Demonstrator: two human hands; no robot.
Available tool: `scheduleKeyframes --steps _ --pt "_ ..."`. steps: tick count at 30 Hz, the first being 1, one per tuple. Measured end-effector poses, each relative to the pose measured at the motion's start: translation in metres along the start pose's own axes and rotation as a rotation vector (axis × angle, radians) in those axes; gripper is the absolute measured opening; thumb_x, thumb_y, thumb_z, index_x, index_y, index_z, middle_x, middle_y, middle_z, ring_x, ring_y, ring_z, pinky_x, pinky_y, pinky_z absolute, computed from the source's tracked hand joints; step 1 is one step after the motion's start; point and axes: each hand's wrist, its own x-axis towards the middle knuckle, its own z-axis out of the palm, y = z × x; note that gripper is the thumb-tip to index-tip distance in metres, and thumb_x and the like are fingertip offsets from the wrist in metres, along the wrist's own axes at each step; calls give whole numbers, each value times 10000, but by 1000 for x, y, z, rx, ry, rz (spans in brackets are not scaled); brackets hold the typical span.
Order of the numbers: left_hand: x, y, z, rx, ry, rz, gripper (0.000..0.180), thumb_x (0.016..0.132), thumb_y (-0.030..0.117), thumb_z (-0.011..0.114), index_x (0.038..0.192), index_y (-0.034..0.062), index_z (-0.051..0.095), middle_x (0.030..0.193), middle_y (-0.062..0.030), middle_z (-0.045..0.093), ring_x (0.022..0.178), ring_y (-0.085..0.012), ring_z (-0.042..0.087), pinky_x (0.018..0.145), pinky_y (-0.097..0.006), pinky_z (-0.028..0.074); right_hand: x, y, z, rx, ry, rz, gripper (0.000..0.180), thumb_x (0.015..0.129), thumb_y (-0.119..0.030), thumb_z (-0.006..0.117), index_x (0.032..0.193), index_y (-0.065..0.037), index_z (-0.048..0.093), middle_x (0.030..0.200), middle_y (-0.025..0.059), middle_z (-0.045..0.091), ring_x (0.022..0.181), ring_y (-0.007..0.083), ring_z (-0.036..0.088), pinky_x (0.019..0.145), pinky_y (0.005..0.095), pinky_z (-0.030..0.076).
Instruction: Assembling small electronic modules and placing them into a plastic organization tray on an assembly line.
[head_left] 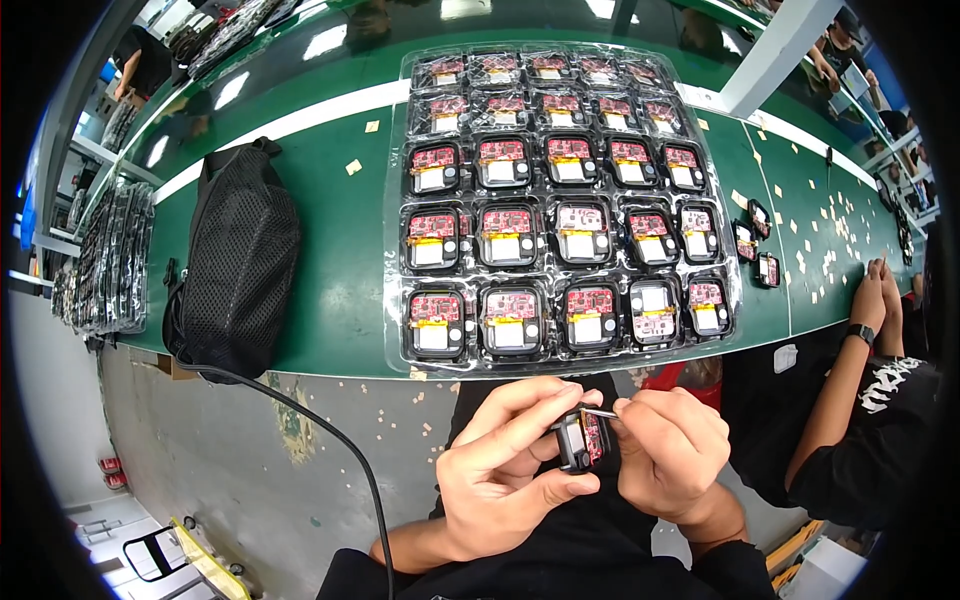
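Above my lap, just in front of the table edge, my left hand (510, 470) grips a small black device housing (578, 442) by its sides, tilted so that the red circuit board inside shows. My right hand (672, 445) pinches a thin metal tool (600, 412), whose tip meets the top edge of the housing; its kind is hidden by the fingers. Beyond my hands lies a clear plastic tray (395, 300), its pockets filled with several similar open housings with red boards, yellow tape and white blocks.
A black mesh bag (240, 240) sits left of the tray, with a black cable (345, 440) running toward me. Stacked trays (110, 260) stand far left. Loose housings (768, 270) and paper scraps (825, 250) lie at right, near another person's arm (835, 400). A white post (780, 55) rises behind.
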Motion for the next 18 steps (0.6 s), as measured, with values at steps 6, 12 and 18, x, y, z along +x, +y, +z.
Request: scheduleKeyframes --steps 6,12,18 --pt "0 5 -2 -19 9 -58 601 823 -48 754 1354 -136 485 1372 -201 426 1279 -362 526 1079 -448 500 1 1 -1 -4 8 -27 332 600 85 727 922 13 685 794 94 643 508 196 532 444 295 408" --pt "3 7 -4 -42 43 -121 602 835 -11 760 1352 -145 483 1375 -199 429 1275 -352 529 1090 -451 482 1 7 3 -111 54 -91 314 622 57 720 929 -3 693 831 82 651 522 188 512 464 298 381" --pt "3 7 -3 -66 35 -131 597 836 -15 758 1348 -150 483 1377 -197 425 1278 -343 524 1098 -449 474 0 9 1 -139 42 -132 296 626 44 707 920 1 704 835 83 650 530 175 511 467 289 372"
